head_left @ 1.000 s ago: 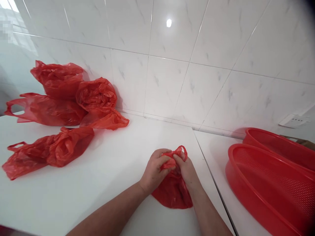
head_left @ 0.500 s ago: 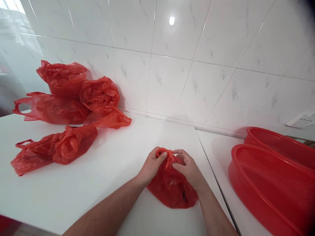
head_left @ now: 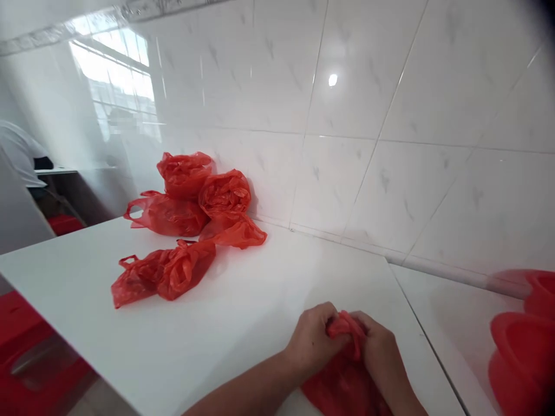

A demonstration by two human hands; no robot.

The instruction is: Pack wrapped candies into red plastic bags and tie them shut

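Head view: with the dial centred mid-view, one red bag [head_left: 347, 384] is held at 5 o'clock, over the table [head_left: 299, 277]; its lower end is cut off, so whether it is rested on the table cannot be told.
Left hand [head_left: 314, 341]: clamped on the bag's bunched top from the 9 o'clock side, thumb and fingers drawn together.
Right hand [head_left: 384, 346]: clamped on the same top from the 3 o'clock side; its fingertips are partly hidden.
Hold: the top is probably gripped from both sides so that the thin, slack plastic is kept gathered; with one hand alone it would likely be let slump.
Red bundles: four are counted, the back bundle [head_left: 186, 176], round bundle [head_left: 228, 193] and looped bundle [head_left: 173, 215] around 9 o'clock, and the near bundle [head_left: 176, 271] at 8. Whether the flap [head_left: 243, 232] belongs to the round bundle cannot be told. Those three are crowded by the wall [head_left: 338, 190], presumably so that each is propped by the next.
Baskets [head_left: 526, 346]: two, at 4 o'clock, past the seam [head_left: 427, 335]; perhaps set aside to give the hands room.
Stool [head_left: 26, 323]: one, red, at 8 o'clock.
Person [head_left: 15, 150]: one, partly seen, between 9 and 10.
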